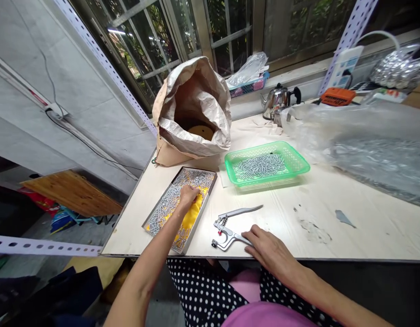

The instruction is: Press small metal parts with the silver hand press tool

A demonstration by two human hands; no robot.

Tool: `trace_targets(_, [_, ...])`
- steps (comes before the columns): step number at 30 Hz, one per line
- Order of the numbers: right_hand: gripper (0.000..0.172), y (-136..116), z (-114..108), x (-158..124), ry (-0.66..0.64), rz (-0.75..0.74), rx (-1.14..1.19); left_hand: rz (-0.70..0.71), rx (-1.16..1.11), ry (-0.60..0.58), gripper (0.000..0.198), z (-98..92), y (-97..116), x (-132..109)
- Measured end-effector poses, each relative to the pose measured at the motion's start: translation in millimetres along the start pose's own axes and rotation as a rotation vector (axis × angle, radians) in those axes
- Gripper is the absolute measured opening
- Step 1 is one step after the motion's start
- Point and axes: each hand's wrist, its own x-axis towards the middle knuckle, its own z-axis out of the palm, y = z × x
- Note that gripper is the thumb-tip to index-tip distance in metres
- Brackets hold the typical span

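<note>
My left hand (pixel 188 195) reaches into a shallow metal tray (pixel 155 213) with a yellow lining, filled with several small silver parts. Its fingers are curled down among the parts; what they pinch is hidden. My right hand (pixel 268 247) rests on the white table near its front edge, fingers wrapped over the handle end of silver metal pliers (pixel 230 225) that lie flat with their jaws pointing left. A green plastic basket (pixel 298 159) holding more small silver parts stands behind the pliers.
A large crumpled paper sack (pixel 192 109) stands open at the back left. A clear plastic bag of metal parts (pixel 373 145) covers the right side. A steel kettle (pixel 278 100), an orange tool (pixel 337 96) and a power strip (pixel 344 66) sit by the window.
</note>
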Motion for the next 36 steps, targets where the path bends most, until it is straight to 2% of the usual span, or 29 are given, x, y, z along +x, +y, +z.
trace_targets(4, [0.027,-4.9,-12.6,3.8,0.003,-0.018,0.048,0.079,0.049,0.034,0.013,-8.7,-8.0,-18.2])
trace_targets(11, [0.019,-6.9,-21.8,9.6,-0.039,-0.022,0.019,0.113,0.027,0.009,0.012,-19.5,-14.0,-42.8])
trace_targets(14, [0.019,-14.2,-29.8,21.8,0.060,-0.035,0.134,0.124,-0.057,-0.056,0.010,-19.9,-5.1,-60.6])
trace_targets(18, [0.027,-33.6,-38.9,56.9,0.261,-0.042,0.396,0.160,-0.329,-0.209,0.020,-17.4,18.8,-101.8])
trace_targets(23, [0.009,-49.8,-32.2,89.7,0.365,-0.026,0.651,0.198,-0.476,-0.312,0.028,-14.5,37.8,-144.0])
trace_targets(27, [0.011,-53.0,-27.3,88.2,0.346,0.001,0.732,0.177,-0.516,-0.350,0.033,-15.7,34.1,-155.8])
trace_targets(32, [0.012,-61.9,-31.2,87.5,0.255,-0.042,0.746,0.154,-0.509,-0.277,0.034,-21.7,21.0,-160.3])
trace_targets(36, [0.013,-73.3,-31.1,91.8,0.228,-0.091,0.724,0.036,-0.631,-0.365,0.042,-32.4,8.2,-160.7])
